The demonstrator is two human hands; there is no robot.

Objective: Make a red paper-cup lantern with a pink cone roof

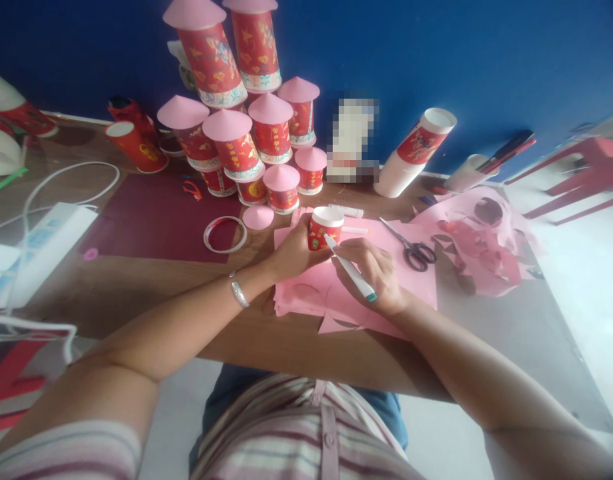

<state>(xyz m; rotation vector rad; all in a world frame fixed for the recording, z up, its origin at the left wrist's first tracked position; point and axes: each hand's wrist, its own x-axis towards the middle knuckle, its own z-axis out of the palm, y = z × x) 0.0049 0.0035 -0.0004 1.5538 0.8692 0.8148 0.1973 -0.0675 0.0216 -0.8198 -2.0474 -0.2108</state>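
Evidently the step in hand is pen work: the left hand (292,252) grasps the cup (318,236) upright above pink paper (306,300), while the right hand (376,267) pinches a pen (353,275), its tip at the cup's near wall, contact too fine to judge. The next stroke probably calls for turning the cup slightly. From the cup, bare table (141,283) opens between eight and nine o'clock, a ring (245,235) lies at nine, coned cups (282,199) crowd eleven, the front edge (286,363) runs at six, scissors (419,257) sit past three, and scraps (496,257) limit room beyond.

A blue wall (411,53) spans the top, a brown counter (151,287) the middle; at right, a red stool (603,155) and bright floor (591,273).
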